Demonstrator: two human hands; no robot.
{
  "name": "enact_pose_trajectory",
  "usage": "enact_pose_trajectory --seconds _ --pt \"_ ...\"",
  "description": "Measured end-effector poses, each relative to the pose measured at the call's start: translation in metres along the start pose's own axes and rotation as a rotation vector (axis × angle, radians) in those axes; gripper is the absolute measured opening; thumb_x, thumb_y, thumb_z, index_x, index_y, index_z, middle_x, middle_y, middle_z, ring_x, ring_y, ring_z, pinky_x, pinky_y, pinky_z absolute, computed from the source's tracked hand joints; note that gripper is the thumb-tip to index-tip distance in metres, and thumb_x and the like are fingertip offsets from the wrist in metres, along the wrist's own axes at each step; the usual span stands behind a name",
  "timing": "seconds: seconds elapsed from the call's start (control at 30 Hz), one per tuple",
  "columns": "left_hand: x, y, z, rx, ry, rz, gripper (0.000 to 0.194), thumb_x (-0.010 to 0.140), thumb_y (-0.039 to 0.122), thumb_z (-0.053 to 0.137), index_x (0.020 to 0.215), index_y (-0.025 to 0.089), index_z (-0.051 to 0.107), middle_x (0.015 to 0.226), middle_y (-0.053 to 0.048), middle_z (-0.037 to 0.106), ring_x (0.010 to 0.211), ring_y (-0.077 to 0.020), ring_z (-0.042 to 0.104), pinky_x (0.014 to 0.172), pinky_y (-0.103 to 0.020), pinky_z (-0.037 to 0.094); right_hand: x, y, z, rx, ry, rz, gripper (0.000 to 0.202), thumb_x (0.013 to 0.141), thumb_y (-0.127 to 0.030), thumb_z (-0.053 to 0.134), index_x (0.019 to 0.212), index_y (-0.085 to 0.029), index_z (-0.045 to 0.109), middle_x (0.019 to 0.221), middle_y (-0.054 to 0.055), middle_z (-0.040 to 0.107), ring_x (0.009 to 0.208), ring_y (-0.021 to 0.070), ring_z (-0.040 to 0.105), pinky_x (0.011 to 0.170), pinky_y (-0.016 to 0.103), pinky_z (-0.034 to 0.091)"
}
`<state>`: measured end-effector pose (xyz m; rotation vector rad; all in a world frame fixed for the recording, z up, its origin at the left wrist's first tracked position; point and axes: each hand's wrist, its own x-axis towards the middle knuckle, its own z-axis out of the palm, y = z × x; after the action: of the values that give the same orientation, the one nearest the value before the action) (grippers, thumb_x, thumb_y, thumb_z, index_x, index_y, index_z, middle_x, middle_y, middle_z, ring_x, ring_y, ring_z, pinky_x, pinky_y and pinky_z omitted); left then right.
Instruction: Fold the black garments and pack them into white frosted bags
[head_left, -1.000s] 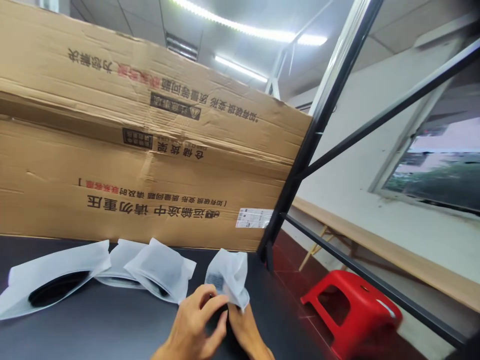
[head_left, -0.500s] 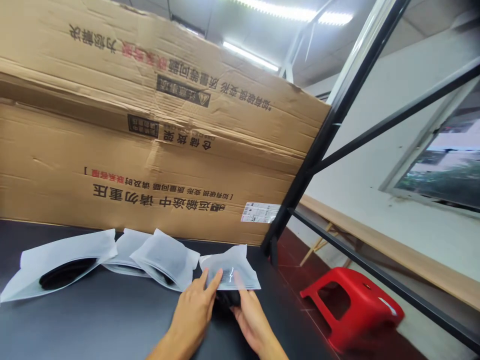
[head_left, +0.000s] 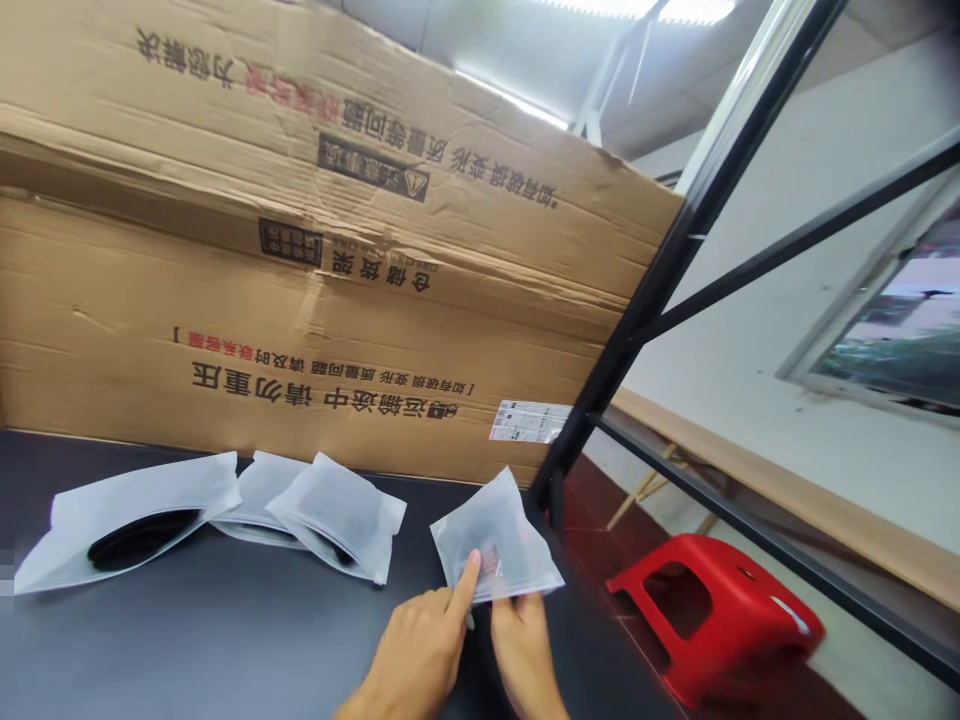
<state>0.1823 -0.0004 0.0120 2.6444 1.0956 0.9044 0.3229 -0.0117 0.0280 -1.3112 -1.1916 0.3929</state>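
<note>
A translucent white pouch (head_left: pixel 510 535) with a small reddish mark is raised over the dark tabletop. My right hand (head_left: pixel 525 645) holds its lower edge from below, with the fingers partly hidden behind the pouch. The index finger of my left hand (head_left: pixel 424 640) points out and touches the pouch's front near its lower left; the other fingers are curled, and what they may hold is hidden. To the left lie more white pouches: one (head_left: pixel 150 490) with a black item showing at its opening, another (head_left: pixel 262 490) partly covered, and a third (head_left: pixel 337 510) overlapping it.
A large cardboard sheet (head_left: pixel 375 330) stands along the back of the dark tabletop (head_left: pixel 225 640). A black metal frame post (head_left: pixel 637 320) rises at the right. Beyond it are a red plastic stool (head_left: pixel 742 610) and a long wooden bench (head_left: pixel 795 500).
The pouch between my hands has been lifted and tilted, shifting right. My right hand has moved under it, and my left hand has gone from spread fingers to one extended index finger.
</note>
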Motion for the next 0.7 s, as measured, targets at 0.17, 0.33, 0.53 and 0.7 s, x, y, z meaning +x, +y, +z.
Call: enact_pose_trajectory --seconds 0.17,0.33,0.53,0.7 --pt "0.001 0.008 0.008 -0.056 -0.095 0.161 0.074 0.086 0.01 0.045 0.155 0.009 0.021 0.089 -0.011 0.075 0.078 -0.0259 0.07 0.073 -0.035 0.055 0.012 0.002 -0.023 -0.357 0.111 -0.272 0.048 0.091 -0.036 0.051 0.136 -0.021 0.056 0.136 0.011 0.061 0.134 0.0337 0.048 0.116 0.057 0.031" --pt "0.001 0.011 0.013 -0.062 -0.138 0.29 0.041 0.086 0.014 0.055 0.127 0.013 0.056 0.099 -0.011 0.076 0.093 -0.0244 0.07 0.083 -0.033 0.053 0.033 0.024 -0.024 -0.66 -0.067 -0.458 0.049 0.087 -0.029 0.05 0.135 -0.024 0.057 0.136 0.01 0.061 0.132 0.0364 0.05 0.109 0.057 0.04" --pt "-0.001 0.005 0.011 -0.003 -0.165 0.336 0.014 0.084 0.016 0.061 0.097 0.02 0.063 0.089 -0.006 0.076 0.083 -0.0218 0.072 0.076 -0.031 0.052 0.036 0.057 -0.011 -0.857 -0.219 -0.499 0.042 0.093 -0.024 0.041 0.13 -0.021 0.06 0.116 0.014 0.072 0.111 0.0344 0.066 0.098 0.059 0.047" --pt "-0.005 0.01 -0.008 -0.009 -0.116 0.312 0.024 0.084 0.017 0.059 0.107 0.021 0.063 0.082 -0.005 0.075 0.074 -0.0226 0.071 0.072 -0.034 0.052 0.043 0.062 -0.017 -0.91 -0.184 -0.477 0.037 0.099 -0.026 0.035 0.111 -0.019 0.069 0.09 0.012 0.075 0.083 0.028 0.071 0.079 0.043 0.056"
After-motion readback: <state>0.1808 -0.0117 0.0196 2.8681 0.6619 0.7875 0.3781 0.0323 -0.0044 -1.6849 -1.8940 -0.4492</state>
